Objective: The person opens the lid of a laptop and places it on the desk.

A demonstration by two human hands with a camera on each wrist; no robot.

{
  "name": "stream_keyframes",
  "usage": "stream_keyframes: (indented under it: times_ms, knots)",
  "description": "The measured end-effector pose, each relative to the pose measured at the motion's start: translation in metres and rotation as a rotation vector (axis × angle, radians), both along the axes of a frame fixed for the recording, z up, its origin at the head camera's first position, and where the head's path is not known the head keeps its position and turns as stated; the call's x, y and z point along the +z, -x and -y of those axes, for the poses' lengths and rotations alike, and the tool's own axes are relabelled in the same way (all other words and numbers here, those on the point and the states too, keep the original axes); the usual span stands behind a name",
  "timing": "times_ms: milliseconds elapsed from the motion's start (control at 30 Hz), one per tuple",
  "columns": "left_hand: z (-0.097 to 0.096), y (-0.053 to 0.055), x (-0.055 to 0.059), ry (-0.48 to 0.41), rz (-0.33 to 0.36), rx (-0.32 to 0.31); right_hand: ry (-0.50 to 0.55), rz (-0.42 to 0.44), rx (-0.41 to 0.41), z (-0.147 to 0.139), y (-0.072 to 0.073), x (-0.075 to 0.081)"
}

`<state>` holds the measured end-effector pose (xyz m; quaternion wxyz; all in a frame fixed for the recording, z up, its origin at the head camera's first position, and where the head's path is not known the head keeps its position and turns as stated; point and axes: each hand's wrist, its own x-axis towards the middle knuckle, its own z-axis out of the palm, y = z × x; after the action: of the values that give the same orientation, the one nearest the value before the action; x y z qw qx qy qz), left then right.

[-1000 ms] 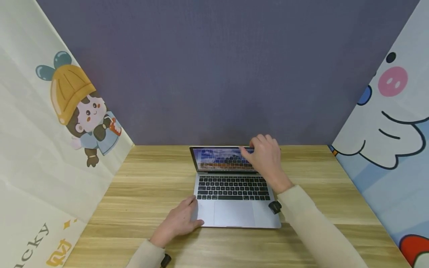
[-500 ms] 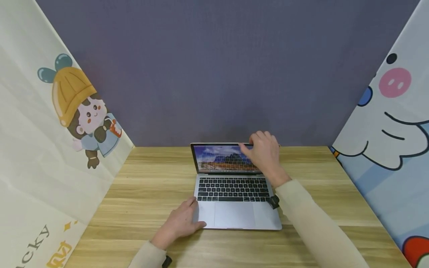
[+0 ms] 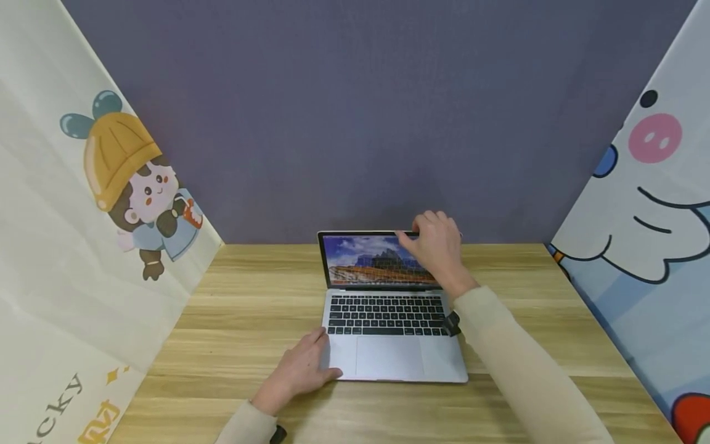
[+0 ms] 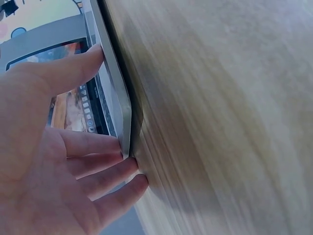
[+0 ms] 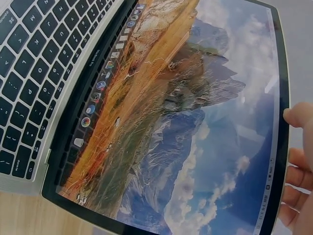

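Observation:
A silver laptop [image 3: 389, 357] lies unfolded on the wooden table, its screen [image 3: 363, 259] lit with a mountain wallpaper. My right hand [image 3: 438, 246] pinches the top edge of the lid near its right corner. In the right wrist view, the thumb of that hand [image 5: 297, 176] is on the front bezel and the other fingers go behind the lid. My left hand [image 3: 302, 368] rests against the front left corner of the base. Its thumb touches the front edge, and its extended fingers [image 4: 105, 144] touch the left side and the table in the left wrist view.
The wooden tabletop [image 3: 249, 290] spreads around the laptop. A dark blue-grey panel [image 3: 355, 123] rises close behind the lid. Printed cartoon sheets flank the table, a cream one [image 3: 44, 246] at left and a white and blue one [image 3: 682, 246] at right.
The lid has tilted further back and its top edge stands higher, with my right hand moving up along with it. My left hand stays at the base corner.

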<state>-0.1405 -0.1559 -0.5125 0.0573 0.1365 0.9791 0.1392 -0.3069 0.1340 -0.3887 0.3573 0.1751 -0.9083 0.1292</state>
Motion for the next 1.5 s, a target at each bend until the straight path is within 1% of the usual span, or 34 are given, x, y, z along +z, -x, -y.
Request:
stream_keyframes:
  times_ms: [200, 500, 733, 800, 1000, 1233, 1367, 1500]
  knots:
    - [-0.001, 0.001, 0.001, 0.004, 0.013, 0.008, 0.011, -0.009, 0.003, 0.000, 0.009, -0.001]
    - [-0.002, 0.001, 0.000, 0.016, 0.014, 0.009, 0.008, 0.014, -0.009, 0.002, 0.016, -0.004]
    - [0.001, -0.003, 0.002, 0.030, 0.008, -0.005, 0.009, 0.070, -0.046, 0.006, 0.016, -0.009]
    - [0.002, -0.005, 0.002, 0.034, 0.013, -0.006, 0.010, 0.072, -0.052, 0.007, 0.016, -0.010]
    - [0.003, -0.008, 0.002, 0.039, 0.019, -0.014, 0.008, 0.040, -0.059, 0.008, 0.015, -0.015]
    - [0.002, -0.007, -0.001, 0.037, 0.040, -0.005, -0.035, -0.005, -0.071, 0.008, 0.021, -0.019]
    - [0.003, -0.007, -0.001, 0.041, 0.035, -0.003, -0.051, -0.039, -0.066, 0.009, 0.025, -0.021]
    - [0.003, -0.006, -0.001, 0.044, 0.025, -0.012, -0.051, -0.038, -0.068, 0.009, 0.028, -0.022]
